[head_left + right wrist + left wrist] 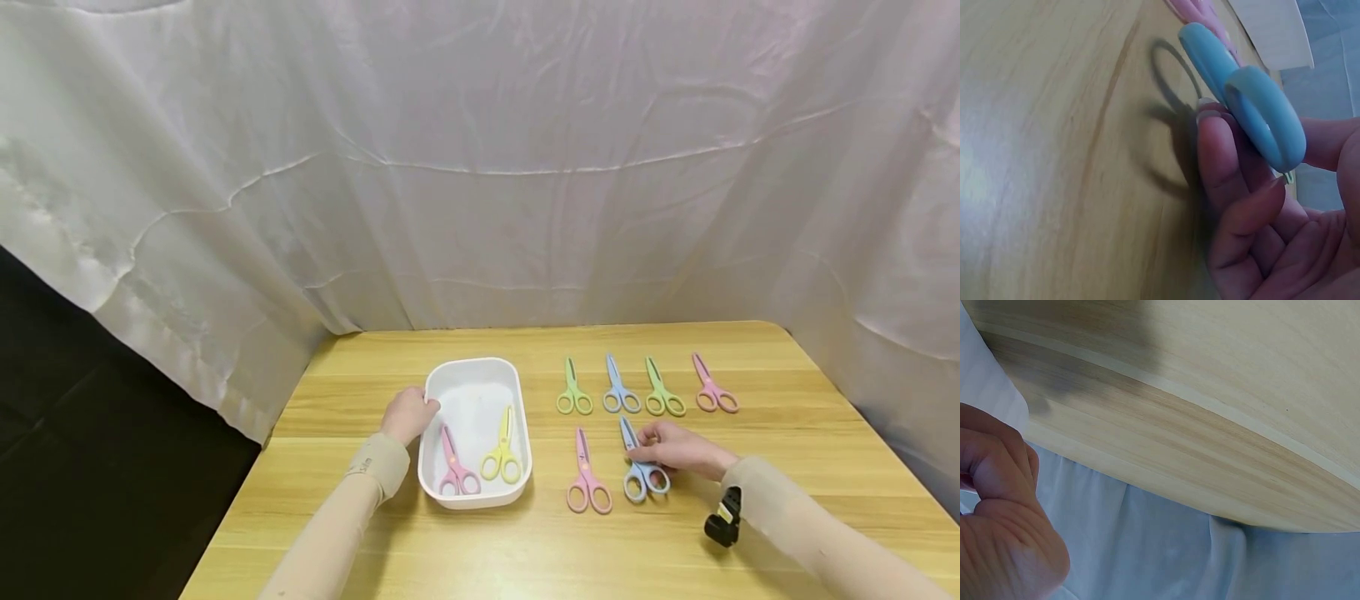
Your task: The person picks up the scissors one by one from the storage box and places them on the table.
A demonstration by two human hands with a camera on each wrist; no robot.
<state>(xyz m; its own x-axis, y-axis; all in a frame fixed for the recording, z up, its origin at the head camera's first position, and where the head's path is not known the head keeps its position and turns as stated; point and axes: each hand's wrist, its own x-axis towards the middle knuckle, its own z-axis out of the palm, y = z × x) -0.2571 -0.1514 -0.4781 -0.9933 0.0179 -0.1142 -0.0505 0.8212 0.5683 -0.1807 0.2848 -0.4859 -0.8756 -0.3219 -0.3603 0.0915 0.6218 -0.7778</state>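
Note:
My left hand [407, 414] grips the left rim of a white tray [472, 387], thumb over the edge. Inside the tray lie pink scissors [450, 452] and yellow scissors [505, 429]. In the left wrist view, the curled left fingers [1004, 456] meet the tray's wall. To the right, my right hand [678, 448] pinches blue scissors [627, 433] between thumb and fingers, blades pointing away from me. The right wrist view shows their blue handle loops [1207, 56] tilted up off the table, casting a shadow. Left of them, pink scissors [583, 467] lie flat.
Along the back of the wooden table [360, 367] lies a row of scissors: green [572, 383], blue [615, 382], another green pair [657, 385] and pink [707, 381]. A pale curtain [480, 225] hangs behind the table. A black device [724, 517] is strapped to the right wrist.

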